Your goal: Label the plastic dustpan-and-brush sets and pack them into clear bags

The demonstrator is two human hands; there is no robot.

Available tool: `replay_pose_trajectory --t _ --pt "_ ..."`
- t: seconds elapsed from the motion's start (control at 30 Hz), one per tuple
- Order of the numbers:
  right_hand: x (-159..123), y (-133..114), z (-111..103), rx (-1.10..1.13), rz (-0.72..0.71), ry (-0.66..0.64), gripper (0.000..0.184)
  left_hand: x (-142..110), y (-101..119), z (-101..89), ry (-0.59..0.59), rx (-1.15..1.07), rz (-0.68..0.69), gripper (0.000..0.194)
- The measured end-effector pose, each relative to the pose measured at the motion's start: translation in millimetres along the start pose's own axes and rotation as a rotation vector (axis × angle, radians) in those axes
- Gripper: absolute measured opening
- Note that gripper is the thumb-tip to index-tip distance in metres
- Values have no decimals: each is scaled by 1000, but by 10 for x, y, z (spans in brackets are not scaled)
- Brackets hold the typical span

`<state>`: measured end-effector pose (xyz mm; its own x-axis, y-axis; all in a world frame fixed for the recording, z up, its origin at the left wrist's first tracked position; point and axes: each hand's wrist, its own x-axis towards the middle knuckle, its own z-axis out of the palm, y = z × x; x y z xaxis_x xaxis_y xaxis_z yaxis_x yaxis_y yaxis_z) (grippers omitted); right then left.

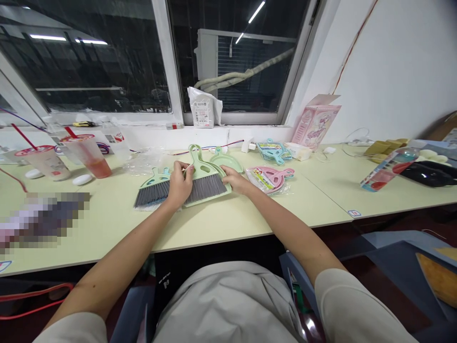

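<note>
A light green hand brush (205, 167) with grey bristles is held upright above the table between my two hands. My left hand (181, 185) is closed on its left side, thumb near the handle. My right hand (236, 181) grips the right end. Along the bristles runs a light green rim, apparently a dustpan against the brush; most of it is hidden. Left of my left hand lies another green hand brush (152, 191) with grey bristles. A green dustpan (228, 161) lies just behind my right hand.
Pink dustpan sets (273, 178) in plastic and blue ones (274, 151) lie to the right. Drink cups (95, 162) with red straws stand at left beside crumpled plastic film (144, 159). A pink box (316, 124) leans by the wall. A bottle (389, 169) is at far right.
</note>
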<state>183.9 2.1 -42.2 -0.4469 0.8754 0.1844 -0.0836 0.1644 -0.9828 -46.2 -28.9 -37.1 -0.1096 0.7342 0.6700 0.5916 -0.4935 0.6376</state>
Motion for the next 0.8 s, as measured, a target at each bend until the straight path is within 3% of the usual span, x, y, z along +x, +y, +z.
replay_pose_trajectory --t 0.13,0.27,0.43,0.6,0.8 --pt "-26 -47 61 -39 -70 -40 34 -25 -37 47 -21 -56 50 18" --pt "-22 -56 113 -223 -186 30 40 -58 -13 76 -42 -14 77 19" --pt "-20 -66 101 -322 -228 14 43 -86 68 72 -197 -42 67 31" --pt "-57 -96 122 -347 -193 -20 48 -107 125 73 -307 -68 105 27" --pt "-77 -105 134 -419 -178 -24 52 -109 148 87 -360 -107 7 25"
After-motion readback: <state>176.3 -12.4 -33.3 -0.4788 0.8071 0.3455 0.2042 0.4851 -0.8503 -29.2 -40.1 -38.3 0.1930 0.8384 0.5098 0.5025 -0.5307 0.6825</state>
